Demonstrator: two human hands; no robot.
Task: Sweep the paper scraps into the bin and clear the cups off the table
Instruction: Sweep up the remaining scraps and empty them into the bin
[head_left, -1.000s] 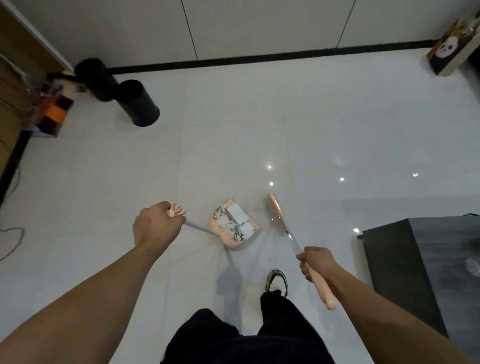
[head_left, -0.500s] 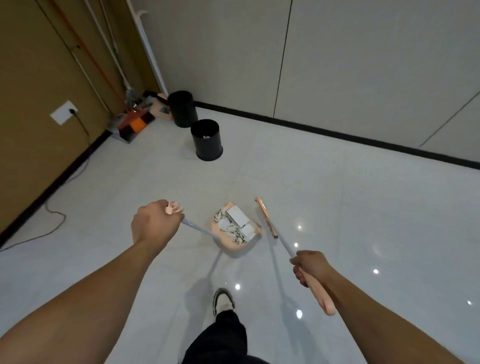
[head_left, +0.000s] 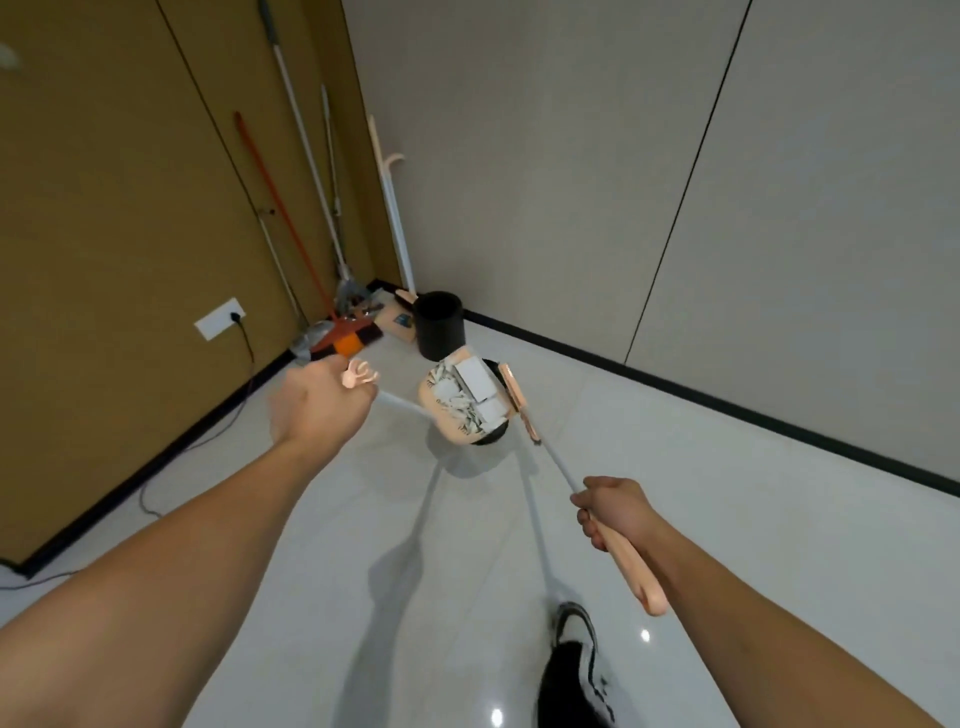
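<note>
My left hand (head_left: 318, 402) grips the top of the dustpan's white handle. The pink dustpan (head_left: 453, 428) hangs above the floor, loaded with white paper scraps (head_left: 471, 392). It now covers most of a black bin whose rim (head_left: 488, 441) shows beneath it. A second black bin (head_left: 439, 326) stands just behind, near the corner. My right hand (head_left: 615, 512) holds the pink grip of the broom, and the broom head (head_left: 517, 400) sits right beside the dustpan's right edge. No cups or table are in view.
Mops and brooms (head_left: 311, 208) lean in the corner at the brown wall (head_left: 104, 208), with an orange broom head (head_left: 347, 340) on the floor. A socket with a cable (head_left: 221, 317) is on the left wall. My shoe (head_left: 576, 649) stands on the glossy white tiles.
I have walked toward the corner bins. The loaded dustpan and the broom came along and now hover over the nearer black bin. Both hands keep the same grips.
</note>
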